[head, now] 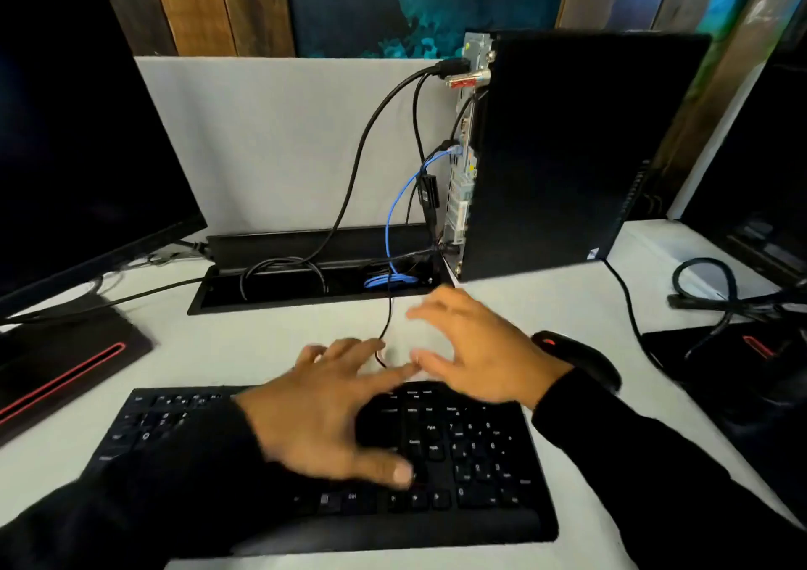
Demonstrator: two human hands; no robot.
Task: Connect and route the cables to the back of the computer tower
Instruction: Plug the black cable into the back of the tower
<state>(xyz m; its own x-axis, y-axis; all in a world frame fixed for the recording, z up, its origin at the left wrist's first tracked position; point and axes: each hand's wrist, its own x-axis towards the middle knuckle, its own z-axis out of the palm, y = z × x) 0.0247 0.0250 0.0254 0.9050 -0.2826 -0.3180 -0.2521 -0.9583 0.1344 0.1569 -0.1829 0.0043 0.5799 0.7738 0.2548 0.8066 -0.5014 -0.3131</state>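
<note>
The tower (567, 154) is standing on the desk (244, 342) with several cables, one blue (395, 220), already plugged into its back. A thin black cable (386, 329) is trailing loose between both hands (332, 408) (476, 351), fingers spread, grasping nothing; it looks left to route.

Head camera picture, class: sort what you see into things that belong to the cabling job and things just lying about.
Belongs to the job: computer tower, blue cable, thin black cable, cable tray, left hand, right hand.
Lying about: keyboard, mouse, monitor.
</note>
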